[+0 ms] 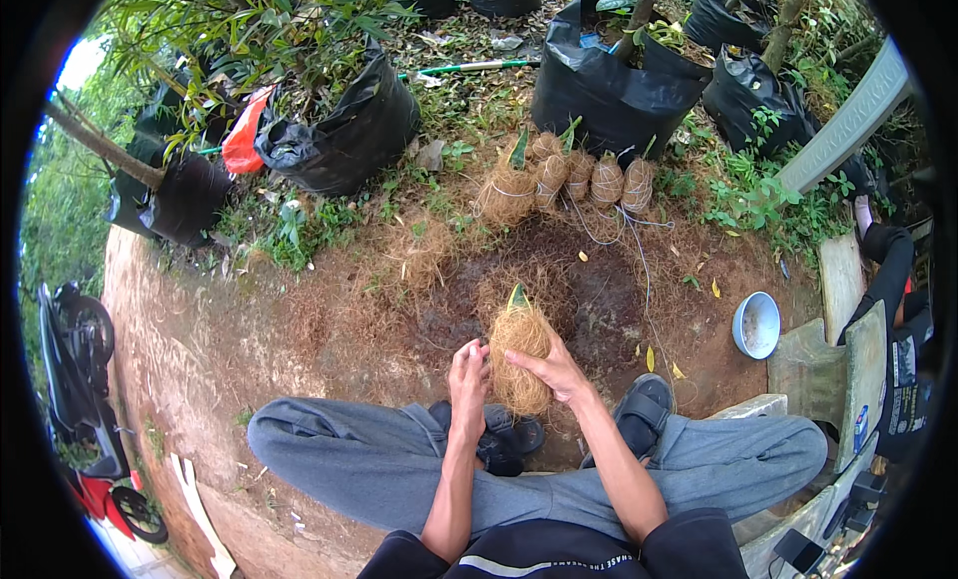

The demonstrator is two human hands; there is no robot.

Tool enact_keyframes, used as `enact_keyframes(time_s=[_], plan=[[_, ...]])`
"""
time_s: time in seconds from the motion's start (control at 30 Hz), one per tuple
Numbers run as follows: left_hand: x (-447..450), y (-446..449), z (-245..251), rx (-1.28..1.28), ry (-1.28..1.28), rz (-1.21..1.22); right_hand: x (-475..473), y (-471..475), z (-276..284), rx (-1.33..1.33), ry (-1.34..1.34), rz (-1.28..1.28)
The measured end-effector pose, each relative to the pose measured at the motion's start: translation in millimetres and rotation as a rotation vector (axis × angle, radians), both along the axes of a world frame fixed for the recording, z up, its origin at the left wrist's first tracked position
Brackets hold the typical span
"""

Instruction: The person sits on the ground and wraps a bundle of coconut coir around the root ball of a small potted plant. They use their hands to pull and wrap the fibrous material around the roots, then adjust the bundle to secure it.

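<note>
Between my hands stands an upright bundle of brown coconut fibre, with a green, yellow-edged leaf tip poking from its top. My right hand grips the bundle's right side, thumb across its front. At the left side is my left hand, its fingers partly curled near the fibre; whether they touch it I cannot tell. Beyond, several fibre bundles tied with string stand together against a black plant bag, some with leaf tips showing. Loose fibre lies on the dark, damp soil, and white string trails towards my right foot.
Black plant bags line the far side. A light-blue bowl stands at the right, near concrete seats and a seated person. A motorcycle is parked at the far left. My sandalled feet are just below the bundle.
</note>
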State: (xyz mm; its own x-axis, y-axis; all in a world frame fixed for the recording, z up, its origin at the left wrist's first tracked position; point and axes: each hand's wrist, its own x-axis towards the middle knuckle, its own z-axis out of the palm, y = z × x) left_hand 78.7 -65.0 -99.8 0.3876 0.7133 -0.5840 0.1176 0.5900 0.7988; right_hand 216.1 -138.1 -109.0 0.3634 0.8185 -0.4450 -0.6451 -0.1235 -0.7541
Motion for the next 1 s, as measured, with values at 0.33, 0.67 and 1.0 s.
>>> enact_keyframes(time_s=[0.33, 0.67, 1.0], plan=[[-2.5, 0.6, -7.2, -0.041, -0.197, -0.035, -4.0, 3.3, -3.5, -0.051, -0.451, 0.063], [-8.1, 8.4, -5.2, -0.354, -0.512, 0.068, 18.9, -3.6, 28.0, -0.034, -0.149, 0.274], [-20.6, 2.9, -14.3, -0.431, -0.481, -0.009, 19.6, -4.6, 30.7, -0.036, -0.325, 0.287]])
